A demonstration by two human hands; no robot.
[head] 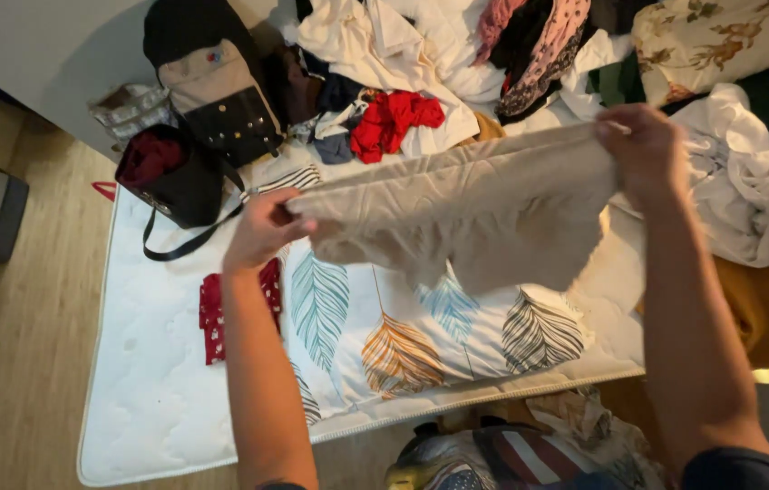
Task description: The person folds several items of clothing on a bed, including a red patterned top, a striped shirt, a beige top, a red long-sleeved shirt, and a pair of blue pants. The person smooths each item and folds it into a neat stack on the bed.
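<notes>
Head view, landmark: the white quilted mattress (158, 399) on the wooden floor; every place below is told from it.
Beige garment: a wrinkled beige cloth (466, 209) is held stretched in the air above the middle of the mattress, its top edge pulled nearly straight and rising toward the right, its lower part hanging loose.
Left hand: the left hand (262, 231) is closed on the cloth's left top corner, fingers curled over the edge and pinching the fabric, above the mattress's left half.
Right hand: the right hand (643, 150) is closed on the right top corner, fingers bunched around the fabric, above the mattress's far right part.
Feather sheet: a white sheet printed with coloured feathers (421, 336) lies flat on the mattress, right under the held cloth.
Red cloth: a small red patterned piece (214, 313) lies on the mattress just beside the sheet's left edge, partly behind the left forearm.
Black bag: a black bag (176, 177) with something dark red inside sits on the mattress's far left corner.
Backpack: a tan and black backpack (217, 91) stands just behind the bag.
Clothes pile: a heap of white, red and patterned clothes (403, 100) covers the mattress's far end.
</notes>
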